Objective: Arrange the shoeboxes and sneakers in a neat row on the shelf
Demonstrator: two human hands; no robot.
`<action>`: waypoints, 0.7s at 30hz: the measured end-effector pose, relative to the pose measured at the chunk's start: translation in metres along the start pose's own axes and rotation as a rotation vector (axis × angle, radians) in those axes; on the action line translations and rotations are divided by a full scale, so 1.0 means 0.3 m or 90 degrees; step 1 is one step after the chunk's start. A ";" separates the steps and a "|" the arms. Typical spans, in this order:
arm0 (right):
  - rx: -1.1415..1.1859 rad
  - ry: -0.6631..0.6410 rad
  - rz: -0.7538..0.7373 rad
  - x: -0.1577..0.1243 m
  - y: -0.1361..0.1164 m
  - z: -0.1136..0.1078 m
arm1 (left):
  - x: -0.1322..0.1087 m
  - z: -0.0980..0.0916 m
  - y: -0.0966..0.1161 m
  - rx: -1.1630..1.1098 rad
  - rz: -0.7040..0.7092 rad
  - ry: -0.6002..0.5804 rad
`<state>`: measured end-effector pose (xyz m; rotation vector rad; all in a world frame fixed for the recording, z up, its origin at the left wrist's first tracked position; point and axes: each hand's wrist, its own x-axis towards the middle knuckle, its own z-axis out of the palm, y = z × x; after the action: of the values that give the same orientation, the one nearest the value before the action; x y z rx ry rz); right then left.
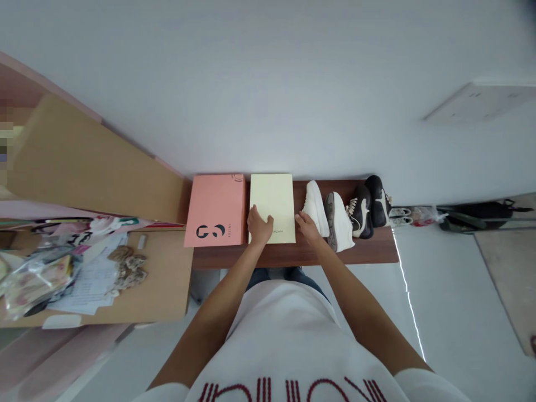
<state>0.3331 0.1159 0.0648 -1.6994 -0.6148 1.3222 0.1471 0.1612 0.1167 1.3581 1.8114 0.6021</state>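
Note:
A pale yellow box (276,195) lies on the dark brown wooden surface (293,257), beside a larger pink box (218,206) at its left. My left hand (259,225) rests at the yellow box's lower left, thumb and fingers apart, holding nothing. Just off that box's right edge is my right hand (307,226), its fingers spread and nothing in them. To the right of it are a white shoe (315,204), a grey and white shoe (338,220), and two black shoes (360,209), side by side.
A light wooden desk (167,273) at the left holds papers (94,279), a plastic bag (37,282) and patterned cloth bundles (130,271). Further right are more shoes (401,216) and a dark bag (477,215). A wall rises behind the boxes.

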 end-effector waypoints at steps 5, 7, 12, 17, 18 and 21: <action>0.051 0.050 0.003 -0.038 -0.090 -0.143 | -0.056 0.105 0.133 -0.049 0.126 -0.090; 0.056 0.074 -0.007 -0.043 -0.112 -0.215 | -0.082 0.167 0.170 -0.075 0.149 -0.124; 0.064 0.131 -0.023 -0.038 -0.102 -0.390 | -0.147 0.333 0.203 -0.070 0.136 -0.207; 0.034 0.179 0.004 -0.032 -0.024 -0.549 | -0.189 0.467 0.168 -0.012 0.005 -0.242; 0.007 0.186 0.002 -0.035 -0.002 -0.579 | -0.194 0.487 0.158 0.000 -0.022 -0.241; -0.147 0.236 -0.016 -0.053 0.069 -0.657 | -0.205 0.532 0.136 0.015 -0.055 -0.260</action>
<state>0.5111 0.0271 0.0660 -2.0536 -0.5829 0.9097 0.3072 0.1035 0.0724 1.3001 1.5371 0.2348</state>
